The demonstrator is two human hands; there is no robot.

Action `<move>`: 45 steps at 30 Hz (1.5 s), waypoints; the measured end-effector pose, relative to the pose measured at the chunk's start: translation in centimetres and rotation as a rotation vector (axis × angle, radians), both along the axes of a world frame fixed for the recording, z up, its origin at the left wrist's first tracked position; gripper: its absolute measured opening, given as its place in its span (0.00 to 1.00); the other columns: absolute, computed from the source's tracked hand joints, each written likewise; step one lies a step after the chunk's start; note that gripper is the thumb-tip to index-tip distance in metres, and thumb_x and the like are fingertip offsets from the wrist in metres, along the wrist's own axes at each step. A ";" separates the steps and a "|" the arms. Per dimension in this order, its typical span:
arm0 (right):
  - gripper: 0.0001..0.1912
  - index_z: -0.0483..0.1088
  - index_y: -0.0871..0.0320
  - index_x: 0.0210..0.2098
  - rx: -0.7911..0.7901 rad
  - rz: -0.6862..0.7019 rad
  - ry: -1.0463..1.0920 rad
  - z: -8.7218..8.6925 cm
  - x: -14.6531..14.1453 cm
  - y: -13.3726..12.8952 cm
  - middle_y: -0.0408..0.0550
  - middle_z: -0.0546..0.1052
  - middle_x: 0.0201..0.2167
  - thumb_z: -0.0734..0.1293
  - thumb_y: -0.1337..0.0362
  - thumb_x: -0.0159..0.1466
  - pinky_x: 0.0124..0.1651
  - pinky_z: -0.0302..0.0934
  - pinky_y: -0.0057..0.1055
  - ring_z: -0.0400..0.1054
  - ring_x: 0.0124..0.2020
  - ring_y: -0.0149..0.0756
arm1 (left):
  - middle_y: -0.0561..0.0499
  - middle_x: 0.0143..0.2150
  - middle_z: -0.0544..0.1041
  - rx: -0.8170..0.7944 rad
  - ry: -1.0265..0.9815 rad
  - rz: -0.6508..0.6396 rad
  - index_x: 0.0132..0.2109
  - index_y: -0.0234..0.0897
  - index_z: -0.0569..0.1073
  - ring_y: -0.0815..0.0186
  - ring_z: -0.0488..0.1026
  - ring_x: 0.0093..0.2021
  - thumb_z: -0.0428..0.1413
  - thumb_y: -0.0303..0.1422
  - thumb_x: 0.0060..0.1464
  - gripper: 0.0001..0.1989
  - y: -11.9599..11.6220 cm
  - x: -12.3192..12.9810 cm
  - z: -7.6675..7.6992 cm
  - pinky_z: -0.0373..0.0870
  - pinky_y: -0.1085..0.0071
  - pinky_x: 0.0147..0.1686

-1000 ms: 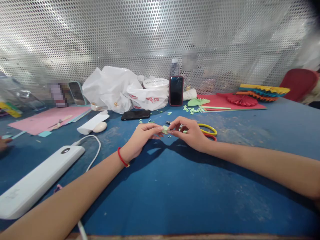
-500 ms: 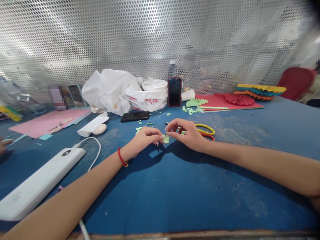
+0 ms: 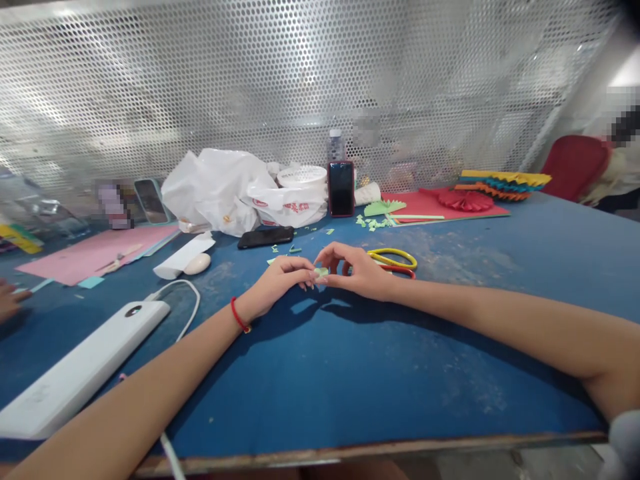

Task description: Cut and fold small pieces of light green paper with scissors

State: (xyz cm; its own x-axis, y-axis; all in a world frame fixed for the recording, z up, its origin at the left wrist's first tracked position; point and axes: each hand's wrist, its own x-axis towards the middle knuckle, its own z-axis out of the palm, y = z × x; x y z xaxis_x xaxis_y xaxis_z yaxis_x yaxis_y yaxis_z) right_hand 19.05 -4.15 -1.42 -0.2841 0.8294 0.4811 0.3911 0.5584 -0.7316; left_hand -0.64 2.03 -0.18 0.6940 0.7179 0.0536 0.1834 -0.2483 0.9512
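A small light-green paper piece (image 3: pixel 321 272) is pinched between both hands above the blue table (image 3: pixel 350 387). My left hand (image 3: pixel 280 283), with a red bracelet at the wrist, grips its left side between thumb and fingers. From the right, my right hand (image 3: pixel 355 270) holds it with thumb and index finger, the other fingers curled. Scissors with yellow and red handles (image 3: pixel 395 259) lie just behind my right hand, their blades hidden by it. Green paper scraps (image 3: pixel 295 250) are scattered behind the hands.
A black phone (image 3: pixel 266 237), white bags (image 3: pixel 220 190) and an upright phone (image 3: pixel 341 189) stand farther back. Red paper (image 3: pixel 425 205) with folded fans is at back right. A white power bank (image 3: pixel 85 367) with cable lies left. Another person's hand (image 3: pixel 7 300) shows at the left edge.
My right hand's thumb and index finger have closed around the green paper, which now shows less of its face. The whole view has shifted slightly.
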 end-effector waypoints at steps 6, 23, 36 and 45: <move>0.14 0.69 0.58 0.43 0.002 0.031 0.007 -0.1 0.1 0.2 0.43 0.75 0.34 0.72 0.62 0.60 0.33 0.62 0.26 0.68 0.31 0.30 | 0.53 0.24 0.76 0.012 0.003 0.010 0.28 0.32 0.77 0.71 0.70 0.27 0.61 0.36 0.47 0.10 -0.2 0.1 0.3 0.66 0.76 0.32; 0.13 0.69 0.58 0.40 -0.018 0.023 0.056 -0.2 0.1 0.3 0.41 0.72 0.32 0.73 0.63 0.59 0.33 0.61 0.26 0.67 0.30 0.29 | 0.52 0.25 0.76 0.061 0.060 -0.022 0.29 0.33 0.76 0.70 0.70 0.28 0.58 0.37 0.51 0.11 0.0 0.3 0.0 0.64 0.76 0.30; 0.09 0.71 0.57 0.38 -0.128 0.011 0.165 -0.1 0.2 0.5 0.40 0.74 0.29 0.72 0.66 0.59 0.32 0.59 0.24 0.67 0.29 0.28 | 0.51 0.31 0.77 0.135 0.098 -0.160 0.32 0.34 0.78 0.67 0.73 0.34 0.55 0.36 0.58 0.12 0.3 -0.5 0.0 0.67 0.75 0.37; 0.10 0.71 0.54 0.40 -0.191 0.012 0.138 0.2 0.4 0.5 0.40 0.75 0.30 0.72 0.67 0.59 0.35 0.62 0.26 0.69 0.30 0.31 | 0.50 0.33 0.76 0.241 0.190 -0.220 0.34 0.35 0.78 0.67 0.72 0.34 0.52 0.40 0.62 0.16 0.5 -0.8 0.5 0.66 0.76 0.37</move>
State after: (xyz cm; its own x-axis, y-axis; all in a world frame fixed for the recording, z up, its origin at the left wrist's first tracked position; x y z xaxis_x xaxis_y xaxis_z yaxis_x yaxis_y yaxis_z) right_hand 19.40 -3.61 -1.27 -0.2371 0.9058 0.3512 0.2738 0.4091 -0.8704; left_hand -1.46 2.56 0.33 0.8442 0.5328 0.0586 0.2680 -0.5143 0.8147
